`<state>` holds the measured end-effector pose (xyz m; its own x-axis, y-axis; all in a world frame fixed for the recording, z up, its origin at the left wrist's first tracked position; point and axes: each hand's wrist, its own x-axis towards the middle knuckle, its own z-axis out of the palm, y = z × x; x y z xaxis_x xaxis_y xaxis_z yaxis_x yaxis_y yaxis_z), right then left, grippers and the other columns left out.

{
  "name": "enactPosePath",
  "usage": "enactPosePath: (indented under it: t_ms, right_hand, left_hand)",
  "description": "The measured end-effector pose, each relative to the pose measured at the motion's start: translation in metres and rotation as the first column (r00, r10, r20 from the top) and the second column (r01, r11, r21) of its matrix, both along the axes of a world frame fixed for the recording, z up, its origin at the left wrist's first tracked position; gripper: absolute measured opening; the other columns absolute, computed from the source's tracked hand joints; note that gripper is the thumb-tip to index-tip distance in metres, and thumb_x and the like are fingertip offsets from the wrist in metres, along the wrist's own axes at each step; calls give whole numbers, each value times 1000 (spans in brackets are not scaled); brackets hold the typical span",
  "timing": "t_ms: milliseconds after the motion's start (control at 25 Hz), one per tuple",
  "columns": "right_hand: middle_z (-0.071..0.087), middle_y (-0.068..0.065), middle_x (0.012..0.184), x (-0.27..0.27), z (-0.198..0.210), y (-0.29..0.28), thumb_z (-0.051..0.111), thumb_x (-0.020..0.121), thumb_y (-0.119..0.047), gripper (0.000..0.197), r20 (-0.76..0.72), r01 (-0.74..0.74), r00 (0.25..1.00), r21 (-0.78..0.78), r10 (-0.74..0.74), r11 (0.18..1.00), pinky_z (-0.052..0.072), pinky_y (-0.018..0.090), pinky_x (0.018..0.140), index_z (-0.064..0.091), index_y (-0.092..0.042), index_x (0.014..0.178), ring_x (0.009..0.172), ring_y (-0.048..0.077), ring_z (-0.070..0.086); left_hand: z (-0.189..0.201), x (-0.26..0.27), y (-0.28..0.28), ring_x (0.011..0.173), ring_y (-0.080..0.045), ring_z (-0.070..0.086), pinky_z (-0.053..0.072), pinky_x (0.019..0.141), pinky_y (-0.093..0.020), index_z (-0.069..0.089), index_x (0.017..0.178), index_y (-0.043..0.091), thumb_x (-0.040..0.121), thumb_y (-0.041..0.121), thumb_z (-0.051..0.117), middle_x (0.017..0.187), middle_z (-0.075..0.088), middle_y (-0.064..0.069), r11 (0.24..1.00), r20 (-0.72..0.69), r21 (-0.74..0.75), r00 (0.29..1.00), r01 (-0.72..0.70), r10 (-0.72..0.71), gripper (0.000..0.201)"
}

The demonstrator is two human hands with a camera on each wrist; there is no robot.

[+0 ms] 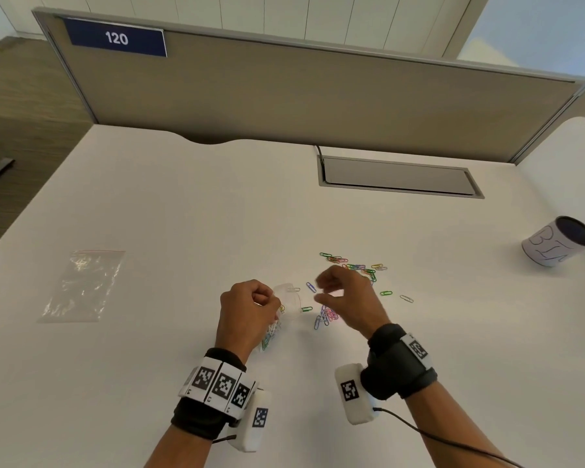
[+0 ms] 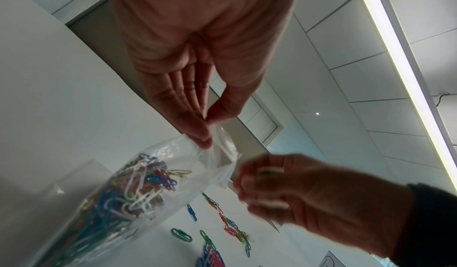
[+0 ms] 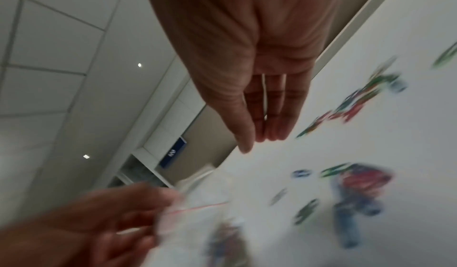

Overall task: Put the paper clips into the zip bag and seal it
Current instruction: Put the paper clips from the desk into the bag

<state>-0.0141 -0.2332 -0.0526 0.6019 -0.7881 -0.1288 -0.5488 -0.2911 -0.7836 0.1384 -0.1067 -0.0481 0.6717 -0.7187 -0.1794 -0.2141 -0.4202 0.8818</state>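
The filling step is under way, by my reading: the left hand (image 1: pixel 247 307) pinches the rim of the zip bag (image 2: pixel 138 189) between thumb and fingertips, holding its mouth open near the middle of the bench's (image 1: pixel 183 214) near edge. The bag already holds a good clump of coloured clips. The right hand (image 1: pixel 347 298) hovers just beside the mouth with its fingers loosely curved and its thumb apart; the wrist views are blurred, so I cannot tell whether it has a clip. Loose paper clips (image 1: pixel 355 266) lie scattered right of the bag, toward the bench's right side, with a smaller heap (image 1: pixel 326 315) under the right hand. The bag's long axis runs from the near edge toward the far edge, mouth pointing away from the person and tilted up. Next comes gathering the remaining clips without letting the mouth collapse.
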Motion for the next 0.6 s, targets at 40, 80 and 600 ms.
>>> enactPosePath:
  t_ms: [40,80,600]
  right_hand:
    - [64,3,98,-10,-8,-6,80,72,-14,38,-118,34,993,12,-32,999,49,25,76,60,-10,105,88,19,62]
    - [58,5,102,-18,-17,-9,84,69,-18,52,-274,40,961,34,-29,999,48,27,78,55,-9,111,91,22,58]
    - [42,10,144,17,-46,-20,75,78,-26,65,-356,-295,900,-75,251,952,37,41,107,45,-21,135,130,28,39]
  left_hand:
    - [0,0,0,51,-15,70,63,66,-40,70,81,5,79,5,69,63,72,-6,1000,2,1,1000,2,-2,3]
    - [0,1,0,51,-15,70,63,65,-39,70,81,5,79,5,69,64,72,-6,1000,5,1,1000,3,-3,2]
    - [-7,-3,-4,53,-16,71,63,67,-40,70,83,6,80,8,70,64,73,-6,1000,19,-8,1000,23,-22,3]
